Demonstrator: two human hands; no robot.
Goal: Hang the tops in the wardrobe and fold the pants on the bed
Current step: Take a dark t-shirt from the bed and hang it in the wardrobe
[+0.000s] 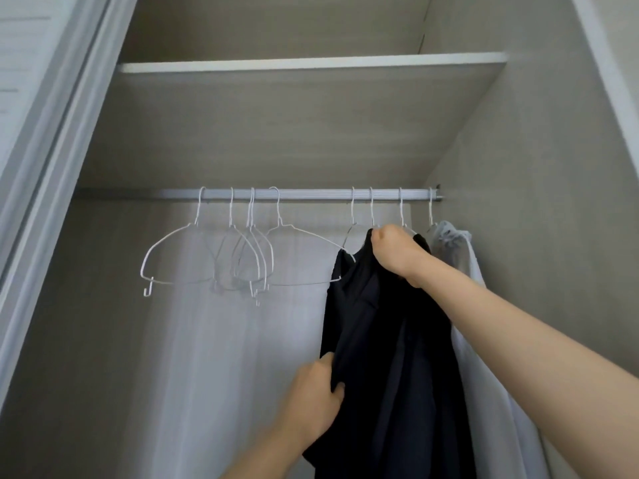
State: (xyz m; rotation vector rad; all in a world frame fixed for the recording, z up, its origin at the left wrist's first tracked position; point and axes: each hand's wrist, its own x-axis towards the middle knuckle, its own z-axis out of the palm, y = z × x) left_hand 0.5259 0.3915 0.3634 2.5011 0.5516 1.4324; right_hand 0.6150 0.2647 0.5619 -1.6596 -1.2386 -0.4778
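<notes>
Nearest, the left hand [316, 392] pinches the lower front edge of the dark top [387, 340]; higher and further in, the right hand [394, 248] clutches its collar bunched against a wire hanger [349, 242] hooked on the wardrobe rail [311, 194]; a white garment [460, 257] hangs just beside, and four empty hangers [221, 257] hang well to the left; the step looks like seating this top on its hanger; next, both shoulders need spreading over the wire, then letting go.

Empty hangers [207, 250] hang on the rail [311, 194], left of the top [390, 340].
</notes>
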